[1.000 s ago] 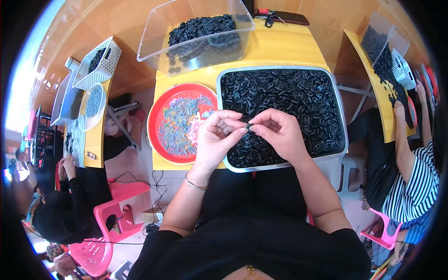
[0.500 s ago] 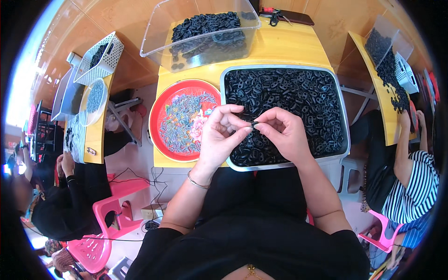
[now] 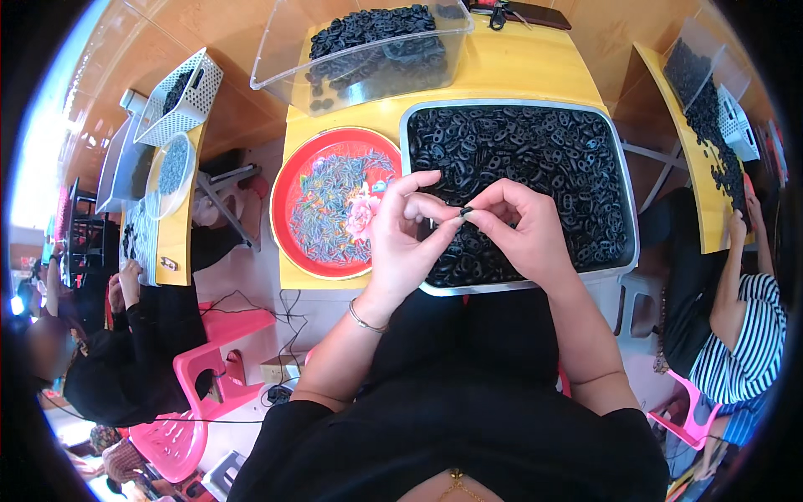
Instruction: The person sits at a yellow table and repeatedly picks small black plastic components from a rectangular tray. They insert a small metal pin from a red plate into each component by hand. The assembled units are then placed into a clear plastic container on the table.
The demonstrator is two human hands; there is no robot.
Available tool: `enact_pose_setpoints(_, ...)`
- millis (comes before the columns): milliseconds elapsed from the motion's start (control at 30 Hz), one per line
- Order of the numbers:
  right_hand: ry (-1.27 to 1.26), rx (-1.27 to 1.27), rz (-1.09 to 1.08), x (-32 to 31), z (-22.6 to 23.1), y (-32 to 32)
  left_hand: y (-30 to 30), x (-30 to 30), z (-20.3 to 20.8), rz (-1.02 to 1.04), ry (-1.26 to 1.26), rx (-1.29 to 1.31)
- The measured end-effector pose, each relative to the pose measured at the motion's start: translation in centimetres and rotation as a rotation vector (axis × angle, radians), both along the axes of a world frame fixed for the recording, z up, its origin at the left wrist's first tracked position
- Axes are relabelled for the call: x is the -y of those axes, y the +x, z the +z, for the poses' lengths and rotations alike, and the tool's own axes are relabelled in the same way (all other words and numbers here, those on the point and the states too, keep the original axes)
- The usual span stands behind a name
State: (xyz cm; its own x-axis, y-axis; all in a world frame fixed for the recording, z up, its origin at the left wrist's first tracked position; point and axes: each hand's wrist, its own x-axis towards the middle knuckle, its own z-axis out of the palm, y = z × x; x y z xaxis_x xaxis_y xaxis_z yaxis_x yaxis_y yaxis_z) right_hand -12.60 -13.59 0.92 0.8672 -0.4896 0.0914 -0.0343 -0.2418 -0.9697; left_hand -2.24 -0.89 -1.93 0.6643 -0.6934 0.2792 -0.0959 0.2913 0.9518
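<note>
Over the left part of a metal tray (image 3: 631,217) my two hands meet at a small black piece (image 3: 465,212). My right hand (image 3: 527,230) pinches it between thumb and forefinger. The thumb and forefinger of my left hand (image 3: 401,234) close on its left end; whether they also hold something smaller is too fine to see. The other left fingers are curled loosely. Many similar black oval pieces with two holes (image 3: 535,151) fill the tray. Left of it, a red round tray (image 3: 281,201) with a flower pattern holds many thin, small metallic pins (image 3: 322,222).
Behind stands a clear plastic bin (image 3: 284,71) with more black pieces, on the yellow table (image 3: 535,67). Small tools (image 3: 499,15) lie at the far edge. Co-workers sit at side tables, left (image 3: 175,243) and right (image 3: 711,238). Pink chairs (image 3: 196,376) and cables stand at left.
My hands and the black piece have shifted slightly right and up in the picture. The trays and table have moved a little upward in view. My fingers remain pinched together.
</note>
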Motion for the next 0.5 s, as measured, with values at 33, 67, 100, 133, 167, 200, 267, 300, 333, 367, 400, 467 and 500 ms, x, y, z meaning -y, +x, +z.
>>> enact_pose_setpoints(33, -0.007, -0.006, 0.000, 0.0, 0.1, 0.0, -0.1, 0.0, -0.1, 0.015, -0.006, 0.053)
enact_pose_setpoints(67, -0.014, -0.011, 0.000, 0.1, 0.2, -0.1, -0.1, 0.1, -0.2, 0.030, -0.011, 0.106)
enact_pose_setpoints(100, -0.019, -0.010, 0.005, 0.2, 0.2, -0.1, -0.1, 0.1, -0.2, 0.046, -0.016, 0.163)
enact_pose_setpoints(133, -0.025, -0.009, 0.010, 0.3, 0.3, -0.2, -0.1, 0.1, -0.2, 0.051, -0.014, 0.169)
enact_pose_setpoints(167, -0.031, -0.008, 0.015, 0.4, 0.4, -0.2, -0.1, 0.1, -0.1, 0.057, -0.012, 0.174)
enact_pose_setpoints(200, -0.066, 0.006, 0.015, 0.3, 0.5, -0.3, -0.2, 0.1, 0.0, 0.062, -0.010, 0.177)
enact_pose_setpoints(267, -0.137, 0.033, 0.016, 0.2, 0.6, -0.2, 0.0, -0.1, 0.0, 0.063, 0.042, 0.304)
enact_pose_setpoints(300, -0.126, 0.028, 0.017, 0.1, 0.6, -0.2, 0.0, -0.3, 0.0, 0.064, 0.066, 0.368)
enact_pose_setpoints(333, -0.116, 0.023, 0.017, 0.1, 0.5, -0.2, 0.0, -0.4, 0.3, 0.097, 0.107, 0.496)
enact_pose_setpoints(367, -0.105, 0.017, 0.018, 0.1, 0.3, -0.2, -0.1, -0.4, 0.7, 0.130, 0.148, 0.624)
enact_pose_setpoints(400, 0.001, -0.003, 0.032, 0.3, 0.0, -0.2, -0.1, -0.5, 1.1, 0.166, 0.190, 0.755)
enact_pose_setpoints(467, 0.212, -0.045, 0.060, 0.7, -0.6, -0.2, -0.1, -0.3, 0.4, 0.140, 0.098, 0.574)
enact_pose_setpoints(500, 0.256, -0.011, 0.073, 0.8, -0.6, -0.2, -0.1, -0.1, 0.2, 0.126, 0.054, 0.487)
